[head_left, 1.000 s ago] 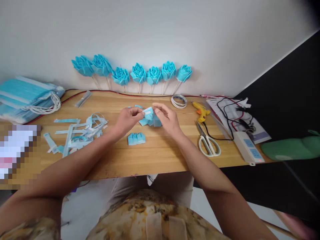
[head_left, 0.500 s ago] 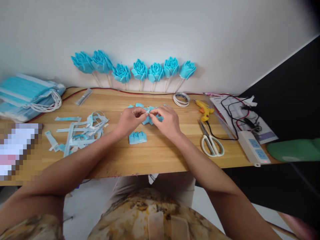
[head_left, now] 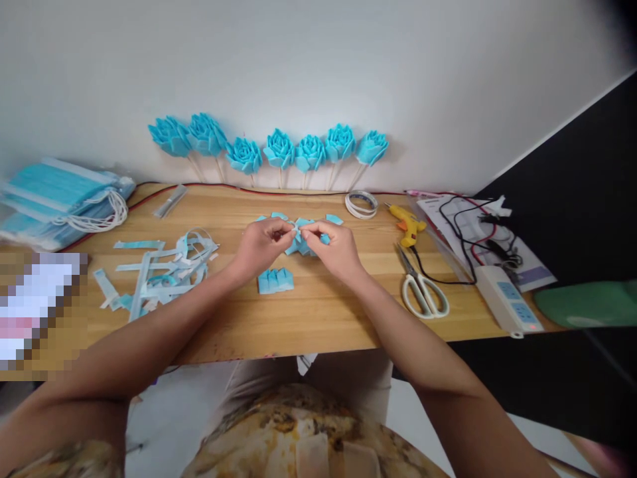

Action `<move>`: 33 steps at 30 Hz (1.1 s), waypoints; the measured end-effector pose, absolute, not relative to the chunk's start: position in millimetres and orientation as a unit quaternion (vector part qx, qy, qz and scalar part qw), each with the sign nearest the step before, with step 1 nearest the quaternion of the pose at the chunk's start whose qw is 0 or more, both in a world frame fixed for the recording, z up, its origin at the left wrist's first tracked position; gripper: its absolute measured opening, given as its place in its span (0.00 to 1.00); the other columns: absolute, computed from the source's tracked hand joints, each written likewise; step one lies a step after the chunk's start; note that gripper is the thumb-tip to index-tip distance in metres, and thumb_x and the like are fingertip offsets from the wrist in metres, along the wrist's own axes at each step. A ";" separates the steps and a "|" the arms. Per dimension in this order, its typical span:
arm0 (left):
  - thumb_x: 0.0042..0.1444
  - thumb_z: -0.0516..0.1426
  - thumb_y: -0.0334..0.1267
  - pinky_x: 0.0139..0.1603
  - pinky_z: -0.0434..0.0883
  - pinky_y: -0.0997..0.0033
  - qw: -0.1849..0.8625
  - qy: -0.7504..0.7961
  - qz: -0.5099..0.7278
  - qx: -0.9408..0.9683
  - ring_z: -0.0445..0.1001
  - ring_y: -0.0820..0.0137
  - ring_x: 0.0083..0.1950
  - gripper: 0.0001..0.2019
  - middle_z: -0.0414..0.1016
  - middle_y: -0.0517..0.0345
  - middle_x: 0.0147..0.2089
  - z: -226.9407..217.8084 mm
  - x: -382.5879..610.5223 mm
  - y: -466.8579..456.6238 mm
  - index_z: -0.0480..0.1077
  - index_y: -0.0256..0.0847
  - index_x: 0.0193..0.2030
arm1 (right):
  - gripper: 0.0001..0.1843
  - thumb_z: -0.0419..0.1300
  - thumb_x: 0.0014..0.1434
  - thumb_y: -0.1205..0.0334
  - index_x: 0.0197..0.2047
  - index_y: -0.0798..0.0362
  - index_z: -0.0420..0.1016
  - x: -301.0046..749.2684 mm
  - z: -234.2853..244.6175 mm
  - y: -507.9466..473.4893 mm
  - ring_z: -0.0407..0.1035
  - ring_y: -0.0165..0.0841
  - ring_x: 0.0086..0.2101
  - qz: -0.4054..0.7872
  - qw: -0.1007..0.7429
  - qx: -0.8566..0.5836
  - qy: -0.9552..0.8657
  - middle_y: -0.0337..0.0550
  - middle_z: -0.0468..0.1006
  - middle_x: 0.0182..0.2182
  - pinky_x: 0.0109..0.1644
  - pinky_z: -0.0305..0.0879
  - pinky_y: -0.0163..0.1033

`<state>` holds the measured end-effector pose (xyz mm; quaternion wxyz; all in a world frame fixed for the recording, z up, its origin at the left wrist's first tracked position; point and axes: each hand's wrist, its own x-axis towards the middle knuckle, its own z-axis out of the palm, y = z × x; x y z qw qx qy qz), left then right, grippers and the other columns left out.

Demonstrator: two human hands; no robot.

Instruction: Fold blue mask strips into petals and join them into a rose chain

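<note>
Over the middle of the wooden table, the fingers of my left hand (head_left: 259,247) and my right hand (head_left: 334,245) pinch a small light-blue piece of mask fabric (head_left: 297,230) between them. The fingertips nearly meet, and most of the piece is hidden by them. Just beneath lie more blue fabric pieces (head_left: 302,247), partly covered by my hands. Closer to the table's front edge sits a row of overlapping blue folded pieces (head_left: 275,281). Several blue fabric roses (head_left: 280,147) on thin sticks lean against the wall at the back.
To the left are cut mask strips (head_left: 164,272), a pile of blue masks (head_left: 54,192) and a blurred-out flat object (head_left: 34,309). On the right lie scissors (head_left: 424,292), a yellow glue gun (head_left: 407,226), a tape roll (head_left: 361,204), a power strip (head_left: 508,299) and tangled cables.
The view has tilted slightly, so the table and roses appear lower. Both hands keep their pinch on the small piece, with only slight finger movement.
</note>
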<state>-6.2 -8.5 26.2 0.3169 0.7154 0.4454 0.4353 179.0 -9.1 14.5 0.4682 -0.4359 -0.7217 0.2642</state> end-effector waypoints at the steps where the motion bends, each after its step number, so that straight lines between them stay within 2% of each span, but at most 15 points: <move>1: 0.57 0.59 0.41 0.31 0.62 0.72 0.318 0.446 0.436 0.714 0.68 0.73 0.29 0.10 0.74 0.60 0.26 25.5 -6.2 -8.4 0.76 0.39 0.29 | 0.10 0.60 0.61 0.60 0.34 0.51 0.83 179.1 14.7 -9.2 0.73 0.32 0.31 0.272 0.468 -0.436 -0.719 0.39 0.83 0.30 0.40 0.68 0.38; 8: 0.58 0.59 0.42 0.33 0.64 0.72 0.325 0.438 0.436 0.716 0.69 0.72 0.30 0.11 0.75 0.60 0.27 26.4 -8.0 -7.3 0.75 0.40 0.29 | 0.11 0.59 0.61 0.56 0.38 0.50 0.82 182.7 18.2 -7.2 0.75 0.33 0.37 0.282 0.485 -0.440 -0.701 0.41 0.85 0.36 0.46 0.71 0.40; 10: 0.59 0.59 0.43 0.33 0.65 0.72 0.341 0.434 0.436 0.711 0.69 0.72 0.31 0.11 0.75 0.60 0.28 27.9 -7.9 -7.8 0.74 0.40 0.29 | 0.12 0.61 0.60 0.54 0.43 0.49 0.80 185.4 18.1 -3.9 0.77 0.34 0.43 0.305 0.504 -0.448 -0.672 0.42 0.85 0.43 0.51 0.72 0.41; 12: 0.58 0.59 0.43 0.33 0.65 0.72 0.359 0.430 0.436 0.704 0.69 0.72 0.31 0.10 0.75 0.59 0.29 28.8 -7.5 -8.5 0.74 0.40 0.30 | 0.18 0.63 0.58 0.52 0.50 0.48 0.78 187.5 16.6 -0.5 0.77 0.35 0.48 0.366 0.508 -0.432 -0.650 0.43 0.84 0.48 0.53 0.73 0.41; 15: 0.58 0.58 0.42 0.32 0.64 0.71 0.369 0.424 0.426 0.709 0.68 0.71 0.31 0.09 0.74 0.60 0.29 28.9 -7.3 -9.2 0.73 0.41 0.30 | 0.27 0.65 0.57 0.51 0.58 0.48 0.73 187.5 13.5 1.3 0.77 0.34 0.43 0.458 0.471 -0.395 -0.642 0.41 0.83 0.42 0.47 0.74 0.40; 18: 0.58 0.58 0.43 0.33 0.65 0.70 0.382 0.426 0.409 0.711 0.68 0.71 0.31 0.10 0.74 0.59 0.29 29.1 -7.7 -9.2 0.73 0.41 0.30 | 0.27 0.64 0.56 0.56 0.59 0.48 0.72 184.2 13.1 -1.6 0.73 0.31 0.35 0.451 0.456 -0.406 -0.651 0.36 0.79 0.34 0.41 0.72 0.38; 21: 0.59 0.58 0.46 0.34 0.66 0.70 0.400 0.424 0.407 0.704 0.69 0.70 0.32 0.12 0.74 0.59 0.29 28.7 -7.6 -8.5 0.74 0.41 0.32 | 0.25 0.63 0.56 0.58 0.58 0.48 0.73 181.1 15.4 -5.3 0.72 0.31 0.35 0.432 0.458 -0.415 -0.656 0.37 0.78 0.35 0.40 0.71 0.37; 25: 0.57 0.60 0.44 0.31 0.64 0.70 0.407 0.425 0.410 0.697 0.67 0.71 0.30 0.10 0.73 0.59 0.28 24.8 -7.5 -6.2 0.74 0.41 0.31 | 0.22 0.63 0.56 0.59 0.55 0.48 0.75 180.5 16.1 -6.5 0.71 0.30 0.35 0.418 0.457 -0.417 -0.665 0.36 0.76 0.33 0.38 0.69 0.36; 30: 0.57 0.60 0.41 0.33 0.66 0.70 0.443 0.427 0.399 0.680 0.68 0.71 0.29 0.08 0.73 0.59 0.27 21.2 -9.8 -2.3 0.73 0.40 0.30 | 0.25 0.62 0.57 0.57 0.58 0.50 0.75 185.6 13.8 -2.6 0.69 0.29 0.31 0.462 0.459 -0.392 -0.650 0.35 0.78 0.33 0.37 0.67 0.36; 33: 0.56 0.60 0.41 0.33 0.67 0.70 0.458 0.427 0.396 0.671 0.69 0.72 0.29 0.07 0.73 0.60 0.28 22.6 -11.6 -0.9 0.72 0.40 0.31 | 0.25 0.63 0.57 0.53 0.57 0.51 0.77 189.0 17.9 -1.1 0.71 0.29 0.33 0.481 0.451 -0.399 -0.637 0.37 0.80 0.34 0.38 0.68 0.36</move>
